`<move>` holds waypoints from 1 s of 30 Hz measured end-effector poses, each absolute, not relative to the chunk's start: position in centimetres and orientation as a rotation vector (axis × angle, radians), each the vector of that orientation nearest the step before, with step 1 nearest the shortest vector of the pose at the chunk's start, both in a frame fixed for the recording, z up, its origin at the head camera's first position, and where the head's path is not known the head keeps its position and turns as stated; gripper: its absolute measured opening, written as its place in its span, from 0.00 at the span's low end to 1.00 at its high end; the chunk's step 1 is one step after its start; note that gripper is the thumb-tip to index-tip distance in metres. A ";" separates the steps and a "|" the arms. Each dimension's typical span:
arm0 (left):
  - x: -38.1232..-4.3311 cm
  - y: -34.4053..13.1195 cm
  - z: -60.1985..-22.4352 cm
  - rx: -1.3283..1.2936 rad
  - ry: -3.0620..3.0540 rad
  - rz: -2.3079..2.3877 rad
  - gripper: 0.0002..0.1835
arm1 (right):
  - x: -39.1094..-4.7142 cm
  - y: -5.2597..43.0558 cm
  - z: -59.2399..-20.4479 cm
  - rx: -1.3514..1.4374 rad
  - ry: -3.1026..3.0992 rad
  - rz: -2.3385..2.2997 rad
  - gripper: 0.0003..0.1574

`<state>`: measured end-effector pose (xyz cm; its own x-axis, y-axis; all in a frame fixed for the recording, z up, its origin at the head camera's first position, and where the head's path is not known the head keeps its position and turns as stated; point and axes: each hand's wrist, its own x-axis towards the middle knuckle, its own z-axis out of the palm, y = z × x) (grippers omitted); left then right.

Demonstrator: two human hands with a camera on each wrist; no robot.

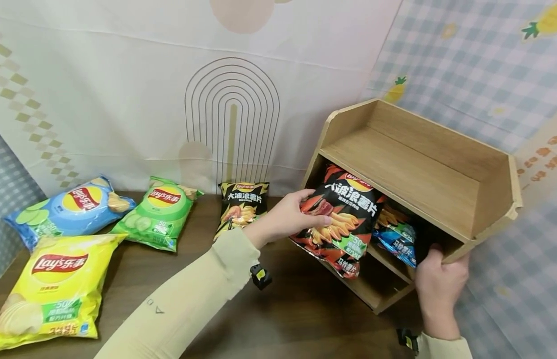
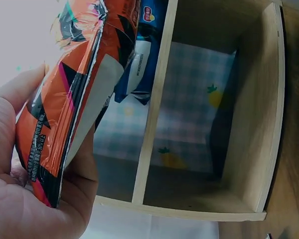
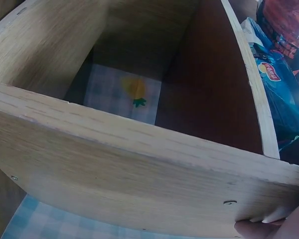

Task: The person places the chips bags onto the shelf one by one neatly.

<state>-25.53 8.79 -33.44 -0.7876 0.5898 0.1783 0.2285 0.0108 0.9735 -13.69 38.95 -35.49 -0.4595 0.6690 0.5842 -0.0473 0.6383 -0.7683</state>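
Note:
My left hand (image 1: 284, 219) grips a red-and-black Lay's chip bag (image 1: 338, 214) by its left side, thumb across the front. The bag leans at the mouth of the upper compartment of a small wooden shelf (image 1: 408, 164), its lower end sticking out. Beside it, a blue chip bag (image 1: 397, 237) lies inside that same compartment. At the shelf's right side, my right hand (image 1: 441, 284) holds the front edge of the side panel. In the right wrist view its fingertips (image 3: 261, 226) press the panel's outer face. The left wrist view shows the bag's back seam (image 2: 82, 89) between thumb and fingers.
Left on the dark wooden table (image 1: 260, 324) lie a blue bag (image 1: 76, 207), a green bag (image 1: 159, 212) and a yellow bag (image 1: 58, 289). A black chip bag (image 1: 243, 204) leans at the back wall. A checked cloth (image 1: 520, 299) hangs right of the shelf.

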 end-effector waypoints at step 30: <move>-27.7 9.7 -37.5 0.743 2.137 1.518 0.30 | -13.8 38.9 -35.8 -0.495 -1.849 0.899 0.28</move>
